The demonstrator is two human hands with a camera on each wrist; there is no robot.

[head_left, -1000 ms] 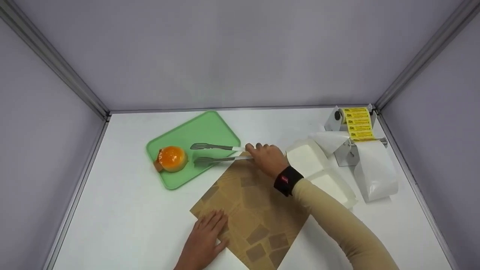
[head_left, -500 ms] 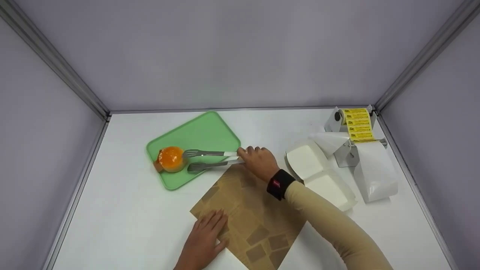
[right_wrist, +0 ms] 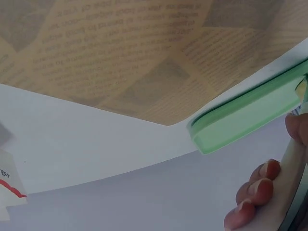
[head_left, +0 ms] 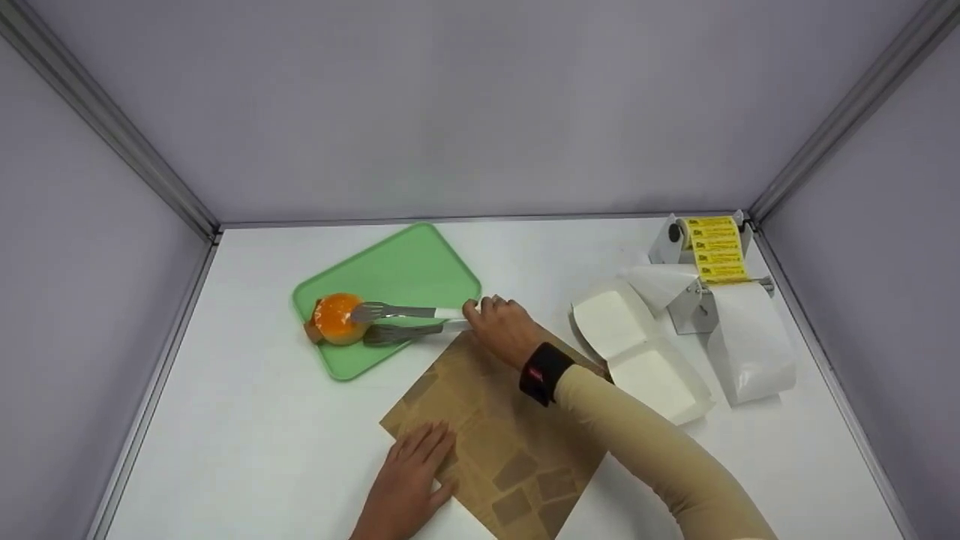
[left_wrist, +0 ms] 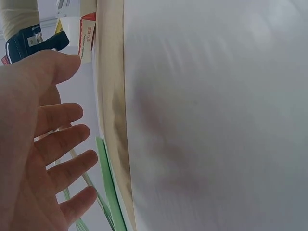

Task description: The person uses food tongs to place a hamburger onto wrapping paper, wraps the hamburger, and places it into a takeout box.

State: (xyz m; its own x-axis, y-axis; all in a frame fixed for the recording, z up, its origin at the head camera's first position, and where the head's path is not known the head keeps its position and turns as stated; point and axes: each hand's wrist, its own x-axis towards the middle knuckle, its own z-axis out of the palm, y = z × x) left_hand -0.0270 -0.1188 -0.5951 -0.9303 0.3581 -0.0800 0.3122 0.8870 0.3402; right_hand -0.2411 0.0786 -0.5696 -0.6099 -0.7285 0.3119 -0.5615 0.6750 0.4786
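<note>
My right hand (head_left: 504,328) grips a pair of tongs (head_left: 409,311) by the white handles, its fingers curled round them in the right wrist view. The grey slotted heads stand apart; one overlaps the right side of a glossy orange bun (head_left: 334,315), but contact cannot be told. Something brown sticks out at the bun's left. The bun sits at the left end of a green tray (head_left: 397,270). My left hand (head_left: 405,476) lies with fingers extended at the left edge of a brown printed paper sheet (head_left: 510,442); in the left wrist view, its fingers (left_wrist: 62,142) are spread.
Right of the sheet lies an unfolded white takeaway box (head_left: 615,322). Behind it, at the back right, stands a label dispenser (head_left: 694,307) with a roll of yellow labels (head_left: 716,251) and white backing strip (head_left: 754,345). Pale walls (head_left: 480,112) enclose the table.
The right hand has moved left with the tongs, whose heads have come from over the tray to the bun's right side. My left hand has stayed in place.
</note>
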